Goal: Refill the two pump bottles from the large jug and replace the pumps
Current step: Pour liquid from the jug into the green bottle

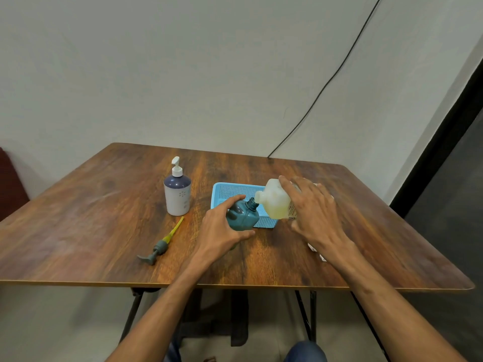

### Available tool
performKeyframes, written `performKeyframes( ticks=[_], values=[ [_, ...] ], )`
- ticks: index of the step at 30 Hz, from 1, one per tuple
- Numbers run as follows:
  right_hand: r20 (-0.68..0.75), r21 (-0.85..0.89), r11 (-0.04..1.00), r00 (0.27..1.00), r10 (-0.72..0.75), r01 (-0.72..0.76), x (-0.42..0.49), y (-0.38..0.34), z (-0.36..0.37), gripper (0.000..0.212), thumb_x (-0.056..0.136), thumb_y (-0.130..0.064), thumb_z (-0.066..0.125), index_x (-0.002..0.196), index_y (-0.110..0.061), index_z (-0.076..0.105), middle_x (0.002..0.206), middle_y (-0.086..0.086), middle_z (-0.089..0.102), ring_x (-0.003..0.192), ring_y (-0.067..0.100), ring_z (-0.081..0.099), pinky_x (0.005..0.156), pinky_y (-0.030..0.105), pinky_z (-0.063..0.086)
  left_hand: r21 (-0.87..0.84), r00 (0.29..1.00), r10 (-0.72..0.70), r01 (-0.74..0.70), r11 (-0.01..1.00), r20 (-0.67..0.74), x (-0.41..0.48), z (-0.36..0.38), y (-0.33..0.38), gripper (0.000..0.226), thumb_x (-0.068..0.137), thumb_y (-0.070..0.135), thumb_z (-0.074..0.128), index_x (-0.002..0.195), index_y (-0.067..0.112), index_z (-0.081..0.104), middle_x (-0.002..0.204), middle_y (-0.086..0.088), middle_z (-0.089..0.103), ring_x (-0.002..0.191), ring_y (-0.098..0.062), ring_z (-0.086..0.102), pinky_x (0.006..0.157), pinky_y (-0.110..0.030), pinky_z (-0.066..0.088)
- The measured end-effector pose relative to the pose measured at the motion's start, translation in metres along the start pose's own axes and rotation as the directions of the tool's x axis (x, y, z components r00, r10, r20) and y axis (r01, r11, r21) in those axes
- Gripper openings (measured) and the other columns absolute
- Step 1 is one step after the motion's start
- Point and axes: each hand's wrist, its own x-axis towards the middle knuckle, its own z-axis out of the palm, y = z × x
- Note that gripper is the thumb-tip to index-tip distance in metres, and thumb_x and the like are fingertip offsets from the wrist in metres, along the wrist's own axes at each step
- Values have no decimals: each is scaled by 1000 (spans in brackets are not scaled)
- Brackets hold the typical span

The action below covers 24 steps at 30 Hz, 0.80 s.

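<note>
— Wooden table [104, 205]: where's the jug [277, 202]?
— Centre, tipped, mouth at the teal bottle [243, 214]; right hand [316, 212] wraps it.
— Left hand [222, 228]?
— Closed around the teal bottle. White bottle [177, 194] at ten o'clock, loose pump [159, 245] at eight.

head cam | looks forward and down | near table [104, 205] | single view

place: plain room | cues: folding wooden table [104, 205], bare wall [183, 74], loose cable [326, 84]
</note>
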Motion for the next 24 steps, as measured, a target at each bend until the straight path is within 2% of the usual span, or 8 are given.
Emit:
performKeyframes(
  ticks=[8, 15, 20, 24],
  values=[
    [19, 2, 1000, 1000, 3, -3, -1, 1, -1, 108, 47, -18, 96, 144, -15, 48, 132, 16, 60, 120, 39, 59, 97, 55, 51, -5, 1000, 6, -6, 1000, -9, 0, 1, 0, 84, 62, 41, 91, 136, 33, 53, 127, 4, 63, 108, -8, 61, 94, -30, 56],
    [-11, -12, 1000, 1000, -1, 1, 0, 0, 1, 107, 42, -19, 97, 139, -15, 52, 127, 15, 64, 113, 37, 63, 92, 53, 54, 9, 1000, 6, -6, 1000, -9, 0, 1, -1, 85, 62, 41, 91, 137, 32, 53, 127, 3, 63, 108, -8, 61, 95, -30, 56],
    [7, -17, 1000, 1000, -3, 3, 1, 0, 2, 109, 44, -22, 97, 142, -15, 50, 130, 15, 62, 117, 36, 61, 95, 53, 52, 7, 1000, 8, -8, 1000, -7, 0, 1, -1, 84, 64, 38, 91, 138, 30, 52, 128, 3, 62, 109, -9, 61, 94, -25, 54],
    [14, -16, 1000, 1000, -2, 3, 1, 0, 1, 107, 47, -23, 97, 143, -16, 49, 131, 14, 61, 118, 36, 61, 96, 53, 52, 7, 1000, 7, -7, 1000, -5, 1, 0, -2, 85, 63, 41, 90, 138, 30, 52, 130, 3, 62, 110, -9, 61, 95, -29, 55]
  ],
)
